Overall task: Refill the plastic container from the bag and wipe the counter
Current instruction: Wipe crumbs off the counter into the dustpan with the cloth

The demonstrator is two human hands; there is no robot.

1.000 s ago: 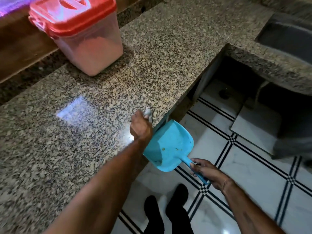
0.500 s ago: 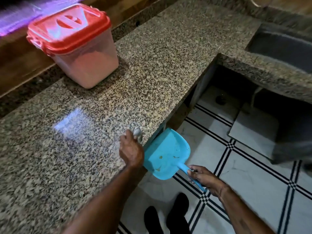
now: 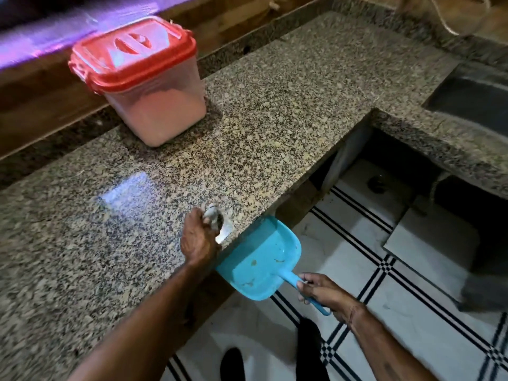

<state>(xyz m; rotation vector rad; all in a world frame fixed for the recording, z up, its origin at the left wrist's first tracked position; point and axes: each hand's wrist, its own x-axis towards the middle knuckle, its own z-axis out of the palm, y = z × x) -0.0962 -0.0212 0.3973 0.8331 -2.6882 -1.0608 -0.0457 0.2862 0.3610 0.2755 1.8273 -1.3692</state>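
Note:
The plastic container (image 3: 154, 94), clear with a red lid closed on it, stands at the back left of the speckled granite counter (image 3: 275, 119). My left hand (image 3: 198, 240) presses a small crumpled grey cloth (image 3: 214, 217) onto the counter near its front edge. Just below that edge, my right hand (image 3: 321, 291) holds the handle of a blue dustpan (image 3: 258, 262). A few crumbs lie in the pan. No bag is in view.
A dark sink (image 3: 472, 97) is set into the counter at the right. Below the counter is an open recess over white tiled floor (image 3: 398, 298) with black lines. A wooden wall runs behind the container. My feet (image 3: 233, 364) are at the bottom.
My left hand has slid the cloth along the front edge, a little back from the rim. The dustpan has followed under the edge.

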